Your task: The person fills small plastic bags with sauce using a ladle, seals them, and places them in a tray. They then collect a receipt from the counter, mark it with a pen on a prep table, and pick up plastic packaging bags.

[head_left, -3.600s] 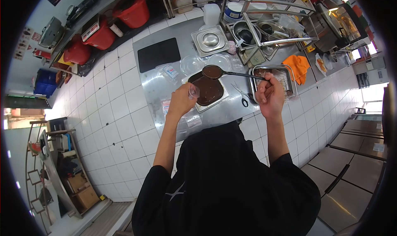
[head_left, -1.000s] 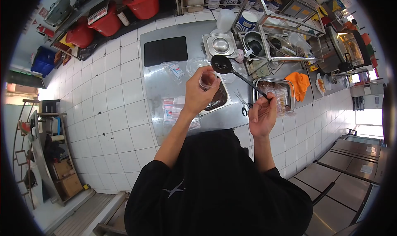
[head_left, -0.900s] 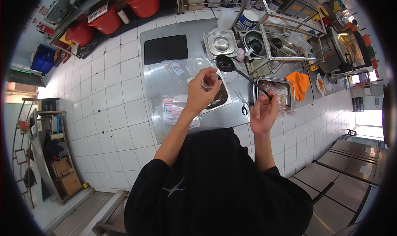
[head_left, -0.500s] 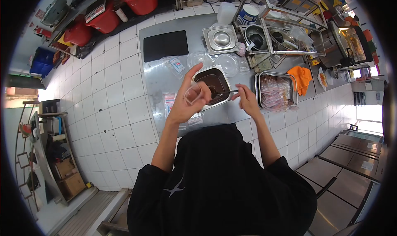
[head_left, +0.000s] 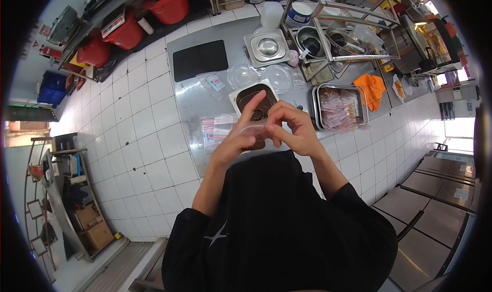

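Observation:
A small clear zip bag (head_left: pixel 250 130) is held over the front of a steel pan (head_left: pixel 237 98) of dark brown sauce. My left hand (head_left: pixel 233 147) grips the bag from the left, with its index finger stretched out over the pan. On the right, my right hand (head_left: pixel 297 133) pinches the bag's upper edge with thumb and fingertips. A ladle (head_left: pixel 257 114) rests in the sauce, its handle mostly hidden behind my right hand. Flat, printed plastic bags (head_left: pixel 209 133) lie on the table left of my left hand.
Right of the pan stands a steel tray (head_left: pixel 316 119) with many filled packets, beside an orange cloth (head_left: pixel 370 92). Behind the pan are clear round lids (head_left: pixel 277 79) and a lidded steel container (head_left: pixel 267 47). A black mat (head_left: pixel 200 60) lies back left; a metal rack (head_left: pixel 341 23) stands back right.
My right hand has let go of the ladle handle and moved left to the bag, pinching its edge. My left hand has come slightly lower with the bag.

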